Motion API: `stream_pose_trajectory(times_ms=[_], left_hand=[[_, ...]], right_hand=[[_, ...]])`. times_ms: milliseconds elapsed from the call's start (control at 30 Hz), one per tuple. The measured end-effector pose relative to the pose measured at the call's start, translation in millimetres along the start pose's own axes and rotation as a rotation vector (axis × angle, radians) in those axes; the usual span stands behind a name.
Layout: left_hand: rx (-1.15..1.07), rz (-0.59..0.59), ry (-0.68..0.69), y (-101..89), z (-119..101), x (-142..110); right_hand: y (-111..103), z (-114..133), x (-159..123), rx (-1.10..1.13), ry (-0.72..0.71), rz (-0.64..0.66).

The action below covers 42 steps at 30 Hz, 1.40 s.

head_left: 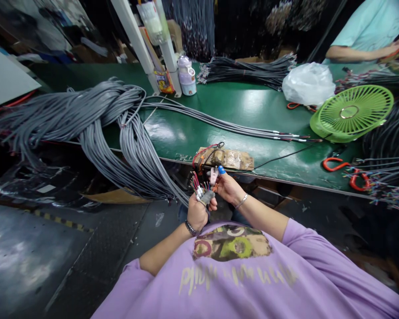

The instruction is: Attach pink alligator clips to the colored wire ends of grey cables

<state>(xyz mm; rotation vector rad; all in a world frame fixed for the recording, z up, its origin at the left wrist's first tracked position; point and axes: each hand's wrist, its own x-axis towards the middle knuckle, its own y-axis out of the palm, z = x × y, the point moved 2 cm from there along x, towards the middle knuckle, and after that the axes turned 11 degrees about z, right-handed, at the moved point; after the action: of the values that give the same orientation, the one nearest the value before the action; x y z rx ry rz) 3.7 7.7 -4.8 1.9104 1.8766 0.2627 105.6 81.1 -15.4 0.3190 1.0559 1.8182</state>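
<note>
My left hand [197, 216] is closed round the ends of a bunch of grey cables. White sleeves and thin coloured wires [196, 180] fan out above the fist, and a grey covering shows on the thumb. Close beside it, my right hand [231, 189] pinches a small pale pink piece [214, 176] by the wire ends; its exact kind is unclear. A blue finger cover [221, 170] sits on one right fingertip. Just beyond the hands, a wooden block [241, 161] with red and black leads lies at the green bench's [262, 104] front edge.
A thick heap of grey cables [103, 108] hangs over the bench edge at left. Several cables stretch across the middle. Behind are a lilac bottle [187, 76], black cables [246, 71] and a plastic bag [308, 84]. At right stand a green fan [350, 110] and red-handled scissors [334, 164]; a co-worker's arm [362, 54] is beyond.
</note>
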Motion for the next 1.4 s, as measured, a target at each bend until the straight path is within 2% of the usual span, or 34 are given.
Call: stream_pose_trajectory(times_ms=[300,467,800,1067,1267,1400], left_hand=[[-0.026,0.022,0.03,-0.6,-4,-7],[-0.023,0.017,0.033,2.4,-7,-3],[0.003,0.035,0.001,1.6,-6,2],[0.011,0.03,-0.028,0.6,-1,5],[-0.005,0.037,-0.003,-0.1,-4,-1],[-0.015,0.017,0.011,-2.1,-6,-7]], right_hand=[[7,9,-7,-0.157,0.025,0.014],[5,8,-6,-0.275,0.028,-0.048],[3,11,-6,-0.05,0.098,0.037],[1,7,-5,-0.06,0.04,0.062],[4,9,-10,-0.079,0.16,0.054],[7,13,-8,-0.159,0.089,0.054]])
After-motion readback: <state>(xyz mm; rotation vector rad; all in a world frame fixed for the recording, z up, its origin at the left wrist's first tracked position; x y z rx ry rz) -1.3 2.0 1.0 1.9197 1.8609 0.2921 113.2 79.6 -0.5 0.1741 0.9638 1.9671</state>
